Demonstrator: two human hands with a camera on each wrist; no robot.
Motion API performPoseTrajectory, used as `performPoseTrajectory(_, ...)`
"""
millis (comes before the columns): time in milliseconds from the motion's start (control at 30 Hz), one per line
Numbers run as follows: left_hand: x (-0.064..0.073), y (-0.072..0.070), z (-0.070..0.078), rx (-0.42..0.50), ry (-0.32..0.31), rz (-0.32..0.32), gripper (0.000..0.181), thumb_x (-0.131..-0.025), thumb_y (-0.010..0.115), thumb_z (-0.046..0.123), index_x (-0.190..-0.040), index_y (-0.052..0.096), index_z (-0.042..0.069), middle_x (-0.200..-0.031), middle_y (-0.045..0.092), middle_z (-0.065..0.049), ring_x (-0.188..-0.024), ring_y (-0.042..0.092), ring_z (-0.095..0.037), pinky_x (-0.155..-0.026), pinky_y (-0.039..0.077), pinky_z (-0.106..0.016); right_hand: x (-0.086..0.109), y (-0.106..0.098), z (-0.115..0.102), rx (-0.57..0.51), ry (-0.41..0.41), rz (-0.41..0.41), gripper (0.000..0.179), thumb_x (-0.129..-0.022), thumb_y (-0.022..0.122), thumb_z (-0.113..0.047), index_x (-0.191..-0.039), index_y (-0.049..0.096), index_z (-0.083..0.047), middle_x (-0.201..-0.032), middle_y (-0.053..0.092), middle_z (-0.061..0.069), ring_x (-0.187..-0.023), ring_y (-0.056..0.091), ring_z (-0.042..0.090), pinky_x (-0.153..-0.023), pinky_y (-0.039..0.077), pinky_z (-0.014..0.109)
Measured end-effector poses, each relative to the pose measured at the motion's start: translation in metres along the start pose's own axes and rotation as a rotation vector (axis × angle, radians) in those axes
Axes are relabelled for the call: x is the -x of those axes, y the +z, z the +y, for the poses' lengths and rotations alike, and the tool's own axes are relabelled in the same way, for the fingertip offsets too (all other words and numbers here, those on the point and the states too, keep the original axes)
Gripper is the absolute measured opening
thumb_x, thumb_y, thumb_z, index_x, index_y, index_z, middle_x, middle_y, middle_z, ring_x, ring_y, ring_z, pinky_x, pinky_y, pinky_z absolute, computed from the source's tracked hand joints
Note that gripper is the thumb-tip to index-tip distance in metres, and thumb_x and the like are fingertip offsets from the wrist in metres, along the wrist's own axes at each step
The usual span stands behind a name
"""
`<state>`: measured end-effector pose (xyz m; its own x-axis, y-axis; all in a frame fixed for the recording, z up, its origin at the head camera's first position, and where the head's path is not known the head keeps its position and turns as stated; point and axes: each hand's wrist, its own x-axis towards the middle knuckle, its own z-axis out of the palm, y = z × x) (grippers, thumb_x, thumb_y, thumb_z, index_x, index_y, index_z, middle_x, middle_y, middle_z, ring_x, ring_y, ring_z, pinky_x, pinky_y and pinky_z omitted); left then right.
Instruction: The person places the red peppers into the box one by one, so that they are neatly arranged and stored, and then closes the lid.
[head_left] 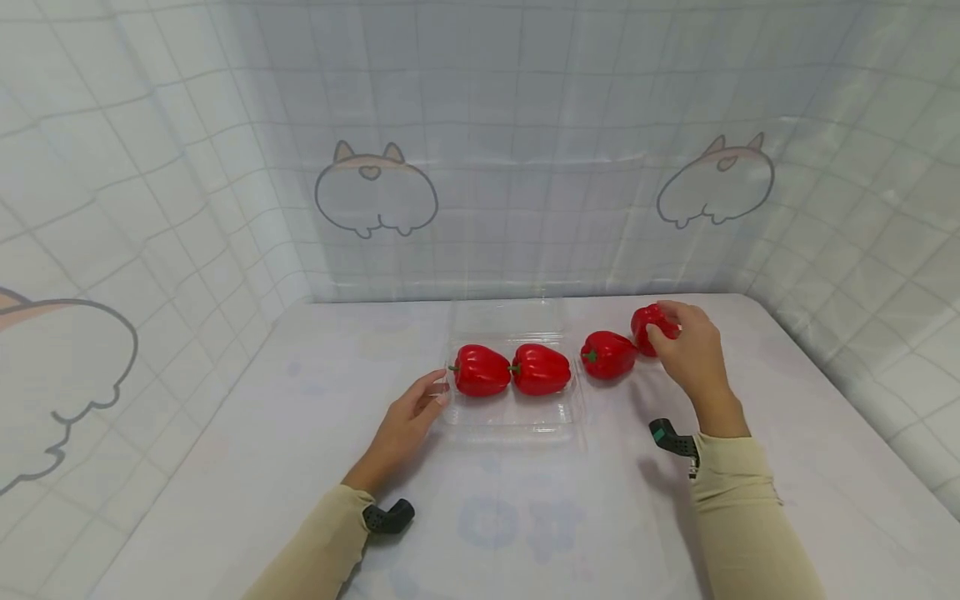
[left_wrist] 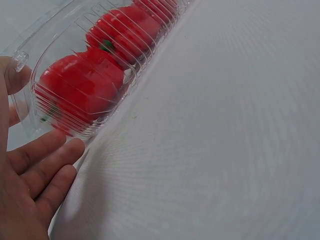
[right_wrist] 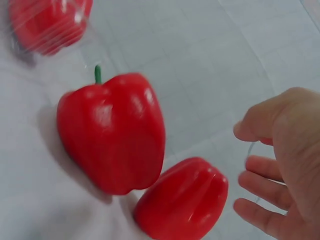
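A clear plastic container (head_left: 510,412) lies on the table with two red bell peppers (head_left: 482,371) side by side in it. At its left end is my left hand (head_left: 407,417), with thumb and fingertips right at the rim; in the left wrist view, three fingers (left_wrist: 47,167) extend below the container's corner. To the right of the container lies a loose red bell pepper (right_wrist: 112,132) with a green stem. Just beyond it sits another bell pepper (right_wrist: 185,200). My right hand (head_left: 692,346) reaches over that farther pepper; in the right wrist view a gap shows between them.
The container's clear lid (head_left: 506,317) lies folded back toward the rear wall. A white cloth with grid lines (head_left: 510,233) hangs along the back and sides of the table (head_left: 525,500). Each wrist carries a black camera (head_left: 388,517).
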<state>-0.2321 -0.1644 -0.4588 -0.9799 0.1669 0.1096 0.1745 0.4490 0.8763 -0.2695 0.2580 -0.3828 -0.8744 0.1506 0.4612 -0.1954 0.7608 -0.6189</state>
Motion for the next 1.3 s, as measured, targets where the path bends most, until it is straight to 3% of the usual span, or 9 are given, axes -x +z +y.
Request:
performPoseTrajectory(200, 0.0, -0.001, 0.0, 0.005, -0.003, 0.001, 0.048, -0.103, 0.056, 0.035, -0.15, 0.045, 0.03, -0.135, 0.059, 0.002, -0.121, 0.058, -0.019, -0.102, 0.048, -0.049, -0.001, 0.006, 0.008, 0.059, 0.038, 0.047, 0.049, -0.093, 0.069, -0.016, -0.137, 0.055, 0.001, -0.131, 0.053, 0.026, -0.12, 0.05, 0.043, -0.09, 0.051, 0.062)
performPoseTrajectory(567, 0.0, -0.002, -0.001, 0.011, 0.016, -0.004, 0.049, -0.104, 0.055, 0.034, -0.151, 0.044, 0.026, -0.138, 0.058, -0.001, -0.122, 0.057, -0.021, -0.104, 0.046, -0.05, -0.002, 0.018, 0.02, 0.089, 0.144, 0.018, 0.06, -0.094, 0.069, -0.025, -0.144, 0.047, 0.001, -0.143, 0.041, 0.03, -0.131, 0.041, 0.048, -0.096, 0.046, 0.065)
performPoseTrajectory(867, 0.002, 0.001, 0.003, 0.003, -0.018, 0.009, 0.048, -0.104, 0.055, 0.033, -0.15, 0.045, 0.028, -0.136, 0.059, 0.002, -0.121, 0.057, -0.019, -0.103, 0.047, -0.049, -0.002, 0.025, 0.031, 0.094, 0.194, -0.009, 0.074, -0.094, 0.07, -0.027, -0.154, 0.033, -0.005, -0.151, 0.033, 0.03, -0.137, 0.034, 0.049, -0.096, 0.044, 0.067)
performPoseTrajectory(1300, 0.002, 0.001, 0.004, -0.001, -0.024, 0.003, 0.048, -0.103, 0.056, 0.034, -0.15, 0.045, 0.031, -0.136, 0.058, 0.003, -0.121, 0.057, -0.019, -0.103, 0.047, -0.048, -0.001, 0.032, 0.036, 0.1, 0.213, -0.005, 0.069, -0.096, 0.067, -0.024, -0.155, 0.035, -0.009, -0.149, 0.035, 0.031, -0.135, 0.036, 0.05, -0.098, 0.042, 0.067)
